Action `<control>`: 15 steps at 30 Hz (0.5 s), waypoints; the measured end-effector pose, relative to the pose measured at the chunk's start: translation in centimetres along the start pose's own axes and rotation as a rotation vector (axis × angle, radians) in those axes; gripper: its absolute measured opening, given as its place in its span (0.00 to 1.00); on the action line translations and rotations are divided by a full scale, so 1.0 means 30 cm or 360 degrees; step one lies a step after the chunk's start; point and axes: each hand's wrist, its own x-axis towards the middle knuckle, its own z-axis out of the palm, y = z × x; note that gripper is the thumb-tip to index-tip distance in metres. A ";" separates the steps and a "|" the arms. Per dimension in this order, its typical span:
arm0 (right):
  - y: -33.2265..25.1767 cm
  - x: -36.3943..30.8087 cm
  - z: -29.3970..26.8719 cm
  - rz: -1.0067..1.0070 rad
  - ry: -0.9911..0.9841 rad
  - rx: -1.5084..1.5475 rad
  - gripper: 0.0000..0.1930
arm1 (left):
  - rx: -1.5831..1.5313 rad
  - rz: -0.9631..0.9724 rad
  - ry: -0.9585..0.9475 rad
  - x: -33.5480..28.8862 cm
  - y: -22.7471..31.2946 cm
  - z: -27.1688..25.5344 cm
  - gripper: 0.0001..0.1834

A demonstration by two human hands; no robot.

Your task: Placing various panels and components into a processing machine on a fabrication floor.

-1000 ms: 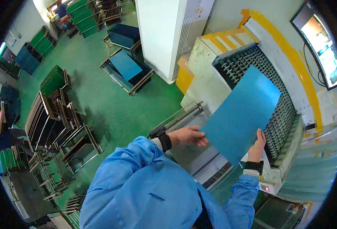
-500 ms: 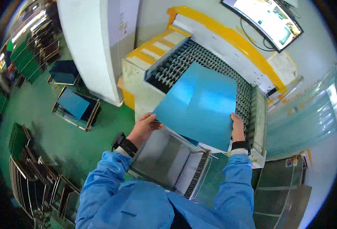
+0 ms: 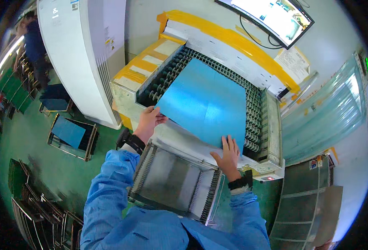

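On the roller conveyor (image 3: 254, 114): smooth, glossy, flat rectangular blue panel (image 3: 204, 98), both hands at its near side.
Left hand (image 3: 147, 123) pinches near-left corner; right hand (image 3: 229, 157) open, fingers spread on near-right edge. Knobbly roller rows lie bare past far and right edges, leaving room there; toothed-sided rack (image 3: 211, 193) sits between forearms.

Grn floor (image 3: 96, 166), metal racks (image 3: 29, 216) at L, tall wht cabinet (image 3: 69, 54), pale wall (image 3: 330, 58) w/ lit screen (image 3: 271, 17).
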 end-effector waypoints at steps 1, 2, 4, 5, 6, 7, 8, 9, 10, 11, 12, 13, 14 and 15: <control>-0.017 -0.007 -0.001 0.0000 -0.0040 -0.0102 0.35 | 0.0024 0.0009 0.0002 0.008 0.008 0.009 0.10; 0.000 0.006 0.013 0.0008 -0.0041 -0.0101 0.35 | 0.0028 0.0003 -0.0001 0.015 0.011 0.015 0.10; 0.049 0.056 0.040 0.0264 -0.0107 -0.0119 0.39 | 0.0020 -0.0024 -0.0002 0.029 0.020 0.023 0.09; 0.060 0.062 0.035 0.0271 -0.0103 -0.0116 0.39 | 0.0026 -0.0025 -0.0007 0.034 0.021 0.020 0.09; 0.069 0.064 0.028 0.0262 -0.0136 -0.0127 0.38 | 0.0017 -0.0059 0.0040 0.036 0.016 0.014 0.09; 0.079 0.068 0.017 0.0256 -0.0169 -0.0145 0.38 | 0.0002 -0.0094 0.0083 0.039 0.012 0.017 0.09; 0.087 0.075 0.015 0.0263 -0.0168 -0.0148 0.38 | 0.0003 -0.0099 0.0076 0.045 0.011 0.019 0.09; 0.095 0.083 0.018 0.0303 -0.0191 -0.0127 0.37 | -0.0007 -0.0119 0.0081 0.050 0.011 0.019 0.09; 0.097 0.085 0.024 0.0344 -0.0215 -0.0103 0.37 | -0.0014 -0.0141 0.0088 0.055 0.011 0.016 0.08; 0.094 0.084 0.032 0.0352 -0.0220 -0.0103 0.37 | -0.0012 -0.0149 0.0086 0.061 0.008 0.012 0.08; 0.089 0.082 0.041 0.0378 -0.0186 -0.0115 0.37 | -0.0020 -0.0145 0.0098 0.069 0.001 0.006 0.09; 0.080 0.085 0.036 0.0387 -0.0141 -0.0132 0.37 | -0.0039 -0.0124 0.0111 0.067 0.002 0.002 0.09; 0.068 0.080 0.030 0.0374 -0.0136 -0.0137 0.37 | -0.0049 -0.0114 0.0113 0.067 0.002 -0.009 0.09; 0.053 0.069 0.023 0.0436 -0.0116 -0.0152 0.36 | -0.0086 -0.0082 0.0084 0.068 0.004 -0.026 0.09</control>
